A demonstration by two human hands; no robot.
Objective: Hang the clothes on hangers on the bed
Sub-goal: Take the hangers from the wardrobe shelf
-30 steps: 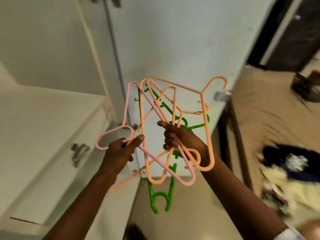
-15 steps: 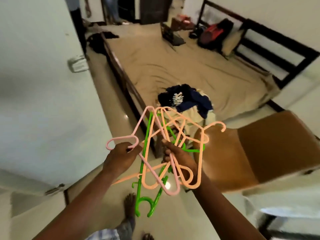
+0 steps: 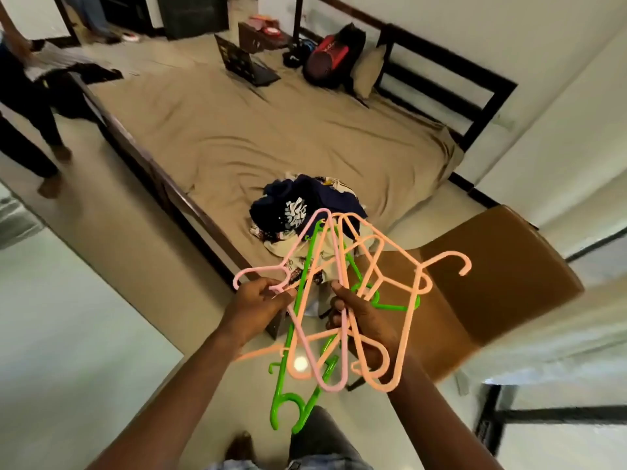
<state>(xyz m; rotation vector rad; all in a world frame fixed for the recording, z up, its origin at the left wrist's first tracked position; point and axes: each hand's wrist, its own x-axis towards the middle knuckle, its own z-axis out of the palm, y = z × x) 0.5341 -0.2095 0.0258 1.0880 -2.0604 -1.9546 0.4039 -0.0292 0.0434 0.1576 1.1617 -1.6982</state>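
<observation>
Peach, pink and green plastic hangers (image 3: 410, 320) in one tangled fan, held up in front of the person above the near corner of the bed! The right hand (image 3: 363, 317) has its fingers curled round the crossed bars of the bunch, and the left hand (image 3: 258, 303) pinches the neck of a pale pink hanger (image 3: 330, 389), looking set to tease it free. The trouble spot is those interlocked hooks: a sharp tug could drag the bright green hanger (image 3: 273, 413) along or spill the lot. Just beyond lies the crumpled heap of dark blue and cream clothes (image 3: 295, 208), near the close edge of the wide bed with its rumpled beige sheet (image 3: 271, 130). An open black laptop (image 3: 244, 62) and a red-and-black backpack (image 3: 325, 62) sit at the far end, with a brown chair (image 3: 492, 266) near right. Below is a glossy pale floor (image 3: 101, 266), and another person's legs (image 3: 30, 96) show far left.
</observation>
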